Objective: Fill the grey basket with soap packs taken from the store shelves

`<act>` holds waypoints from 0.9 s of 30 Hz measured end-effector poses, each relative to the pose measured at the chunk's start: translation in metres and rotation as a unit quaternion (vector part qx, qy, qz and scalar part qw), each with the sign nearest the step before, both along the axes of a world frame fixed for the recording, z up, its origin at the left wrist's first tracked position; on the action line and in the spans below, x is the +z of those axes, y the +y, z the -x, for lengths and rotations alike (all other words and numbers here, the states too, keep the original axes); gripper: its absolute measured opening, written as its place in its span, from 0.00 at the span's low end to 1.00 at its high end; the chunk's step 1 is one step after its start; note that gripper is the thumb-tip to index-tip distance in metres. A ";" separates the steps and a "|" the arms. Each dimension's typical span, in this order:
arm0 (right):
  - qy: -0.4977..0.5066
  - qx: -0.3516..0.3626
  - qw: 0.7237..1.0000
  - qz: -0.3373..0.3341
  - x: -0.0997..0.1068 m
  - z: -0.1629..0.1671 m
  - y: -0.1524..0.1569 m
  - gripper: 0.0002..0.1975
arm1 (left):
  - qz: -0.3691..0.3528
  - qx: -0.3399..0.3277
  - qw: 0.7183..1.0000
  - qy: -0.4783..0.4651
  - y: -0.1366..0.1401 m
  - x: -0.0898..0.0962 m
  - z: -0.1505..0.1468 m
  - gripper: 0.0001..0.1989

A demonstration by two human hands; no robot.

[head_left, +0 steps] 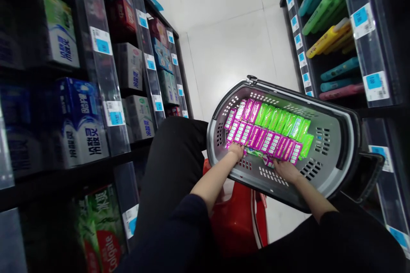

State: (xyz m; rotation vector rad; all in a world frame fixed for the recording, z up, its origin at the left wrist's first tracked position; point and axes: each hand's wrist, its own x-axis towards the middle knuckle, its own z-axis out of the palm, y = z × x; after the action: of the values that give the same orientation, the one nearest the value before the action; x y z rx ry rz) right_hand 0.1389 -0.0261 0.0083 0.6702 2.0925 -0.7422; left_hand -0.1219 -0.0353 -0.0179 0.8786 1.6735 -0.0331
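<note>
A grey shopping basket (329,115) with a black rim stands in front of me, tilted in view. Inside it lie small shiny wrapped packs in rows, bright green packs (277,119) at the far side and purple packs (256,136) nearer. My left hand (236,152) reaches over the near rim, its fingers closed at the near left end of the packs. To its right, my right hand (286,170) is closed on a purple pack (268,161) along the basket's near wall. Both sets of fingertips are partly hidden among the packs.
Shelves with toothpaste boxes (83,123) and price tags rise at my left. On the right, a shelf holds toothbrush-like coloured packages (329,38). A red stool-like object (235,217) is below me, between my legs. Pale floor tiles (230,51) run ahead between the shelves.
</note>
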 end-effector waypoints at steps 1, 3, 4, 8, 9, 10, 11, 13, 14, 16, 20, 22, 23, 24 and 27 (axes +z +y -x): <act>0.010 0.007 1.000 0.002 0.002 0.001 0.002 0.20 | 0.004 -0.009 1.000 0.003 0.001 -0.003 0.000 0.21; 0.029 0.017 0.999 0.008 0.007 0.008 0.006 0.20 | 0.011 -0.026 1.000 0.010 0.003 -0.008 0.001 0.20; 0.039 0.017 0.999 0.010 0.008 0.014 0.008 0.20 | 0.012 -0.034 0.999 0.013 0.003 -0.011 0.001 0.20; 0.058 -0.037 0.998 0.001 0.007 0.054 0.008 0.17 | 0.000 -0.063 0.998 0.030 0.003 -0.016 0.001 0.17; 0.057 -0.056 0.997 -0.005 0.004 0.064 0.006 0.17 | -0.003 -0.073 0.997 0.033 0.002 -0.016 0.000 0.15; 0.054 -0.074 0.996 -0.012 0.001 0.073 0.004 0.17 | -0.004 -0.086 0.996 0.037 0.001 -0.016 0.000 0.14; 0.051 -0.088 0.995 -0.020 -0.002 0.081 0.001 0.18 | -0.004 -0.101 0.994 0.042 0.001 -0.016 -0.001 0.12; 0.041 -0.110 0.993 -0.032 -0.008 0.090 -0.006 0.19 | 0.000 -0.137 0.989 0.051 0.001 -0.016 -0.002 0.09; 0.037 -0.119 0.991 -0.038 -0.009 0.092 -0.010 0.20 | 0.004 -0.156 0.986 0.055 0.002 -0.016 -0.003 0.09; 0.030 -0.153 0.987 -0.049 -0.011 0.093 -0.015 0.20 | 0.014 -0.201 0.978 0.058 0.005 -0.014 -0.002 0.11; 0.006 -0.240 0.970 -0.037 -0.008 0.097 -0.016 0.20 | 0.023 -0.312 0.949 0.046 0.009 0.003 0.006 0.22; -0.008 -0.256 0.966 -0.029 -0.005 0.101 -0.014 0.19 | 0.014 -0.363 0.930 0.049 0.007 0.016 0.010 0.24; -0.012 -0.259 0.965 -0.028 -0.004 0.103 -0.013 0.18 | 0.010 -0.384 0.922 0.058 0.006 0.022 0.011 0.24; -0.015 -0.263 0.964 -0.026 -0.003 0.105 -0.013 0.19 | 0.009 -0.401 0.914 0.069 0.005 0.027 0.011 0.24; -0.025 -0.273 0.962 -0.018 0.004 0.111 -0.014 0.21 | 0.029 -0.436 0.894 0.097 0.004 0.039 0.009 0.28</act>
State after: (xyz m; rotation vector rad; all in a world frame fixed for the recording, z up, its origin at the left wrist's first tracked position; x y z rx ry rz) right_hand 0.0279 -0.0400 0.0120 1.2997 1.8872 -0.9717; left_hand -0.1310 -0.0316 0.0208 1.5562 1.3142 -0.8005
